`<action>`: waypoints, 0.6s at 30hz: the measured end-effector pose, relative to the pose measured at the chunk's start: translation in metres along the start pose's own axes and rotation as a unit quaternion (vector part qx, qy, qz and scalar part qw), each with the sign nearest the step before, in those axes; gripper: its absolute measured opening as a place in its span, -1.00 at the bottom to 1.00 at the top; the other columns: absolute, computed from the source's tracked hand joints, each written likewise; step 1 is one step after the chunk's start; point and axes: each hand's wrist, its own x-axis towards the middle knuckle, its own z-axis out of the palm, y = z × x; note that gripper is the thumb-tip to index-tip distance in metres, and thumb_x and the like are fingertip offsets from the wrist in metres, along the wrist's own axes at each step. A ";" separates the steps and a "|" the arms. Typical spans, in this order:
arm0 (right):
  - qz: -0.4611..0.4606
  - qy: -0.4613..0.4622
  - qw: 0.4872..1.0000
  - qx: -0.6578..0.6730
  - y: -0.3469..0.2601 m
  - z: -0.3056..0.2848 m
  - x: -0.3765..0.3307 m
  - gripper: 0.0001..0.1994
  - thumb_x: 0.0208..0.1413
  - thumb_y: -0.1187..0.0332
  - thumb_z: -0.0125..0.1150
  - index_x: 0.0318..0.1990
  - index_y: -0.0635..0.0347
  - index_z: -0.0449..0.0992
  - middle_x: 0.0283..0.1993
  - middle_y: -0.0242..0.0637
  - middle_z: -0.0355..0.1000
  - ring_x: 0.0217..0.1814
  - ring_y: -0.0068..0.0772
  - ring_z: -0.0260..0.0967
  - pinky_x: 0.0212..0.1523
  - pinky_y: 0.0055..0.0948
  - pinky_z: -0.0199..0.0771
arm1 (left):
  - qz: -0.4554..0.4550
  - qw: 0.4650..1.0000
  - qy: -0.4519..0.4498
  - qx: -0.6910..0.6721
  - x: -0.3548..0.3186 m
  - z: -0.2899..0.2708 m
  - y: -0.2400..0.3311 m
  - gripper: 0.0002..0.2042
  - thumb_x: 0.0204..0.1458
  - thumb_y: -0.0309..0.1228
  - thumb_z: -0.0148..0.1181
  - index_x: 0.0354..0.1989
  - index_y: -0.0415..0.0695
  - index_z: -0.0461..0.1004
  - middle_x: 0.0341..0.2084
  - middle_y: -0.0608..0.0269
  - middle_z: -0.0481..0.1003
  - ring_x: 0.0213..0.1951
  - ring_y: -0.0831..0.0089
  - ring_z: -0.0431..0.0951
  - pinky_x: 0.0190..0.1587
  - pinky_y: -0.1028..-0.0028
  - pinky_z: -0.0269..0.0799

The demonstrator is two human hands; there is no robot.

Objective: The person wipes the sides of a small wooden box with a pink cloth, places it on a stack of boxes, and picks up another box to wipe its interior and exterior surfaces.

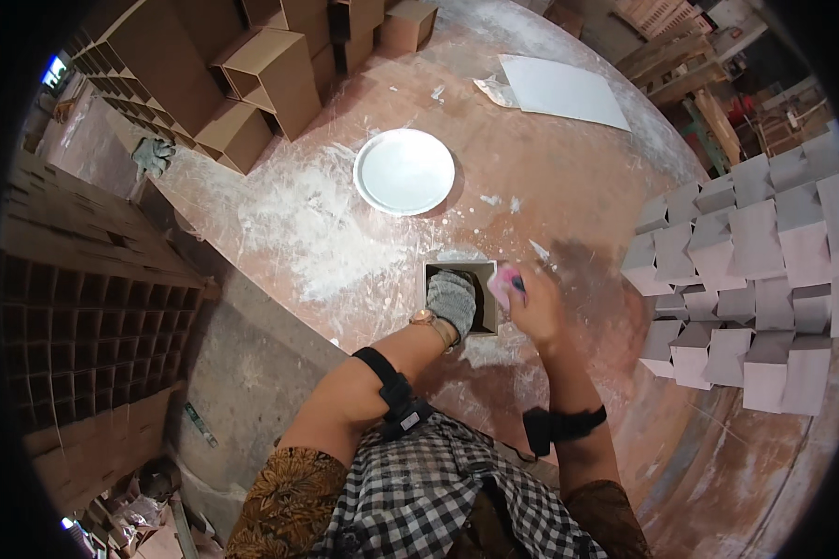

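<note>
A small open-topped cardboard box stands on the table in front of me. My left hand, in a grey knitted glove, reaches down into it. The box walls hide its fingertips, so I cannot tell how they are placed. Bare and closed, my right hand pinches a soft pink piece that looks like a sponge at the box's right side. Beyond the box sits a round white bowl with a white surface inside.
Brown cardboard boxes are stacked at the far left. White-covered boxes stand in rows at the right. A white sheet lies at the back, and a loose grey glove rests at the left table edge. White smears mark the tabletop.
</note>
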 end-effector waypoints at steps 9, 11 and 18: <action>0.019 -0.019 1.000 -0.004 -0.024 -0.016 -0.052 -0.77 -0.23 0.45 0.11 -0.31 0.11 0.45 -0.46 -0.07 0.34 -0.38 0.04 0.34 -0.40 -0.16 0.35 | 0.009 0.999 -0.038 0.012 0.002 -0.004 -0.001 -0.74 -0.17 -0.37 0.02 -0.37 -0.31 0.45 -0.51 -0.14 0.44 -0.47 0.05 0.47 -0.52 0.12 0.31; 0.046 -0.031 0.998 0.025 -0.023 -0.022 -0.035 -0.77 -0.23 0.43 0.12 -0.30 0.12 0.45 -0.46 -0.05 0.34 -0.38 0.04 0.34 -0.40 -0.15 0.34 | 0.038 0.999 -0.036 0.001 0.003 0.002 -0.002 -0.72 -0.16 -0.36 0.02 -0.34 -0.31 0.45 -0.49 -0.16 0.45 -0.44 0.07 0.48 -0.48 0.10 0.31; 0.036 -0.092 0.995 0.021 -0.013 -0.042 -0.002 -0.74 -0.18 0.42 0.14 -0.23 0.14 0.46 -0.39 -0.01 0.40 -0.34 0.05 0.36 -0.31 -0.18 0.36 | 0.018 0.997 -0.067 0.024 0.005 -0.008 -0.003 -0.74 -0.17 -0.34 0.04 -0.36 -0.26 0.47 -0.50 -0.14 0.46 -0.44 0.05 0.49 -0.49 0.11 0.30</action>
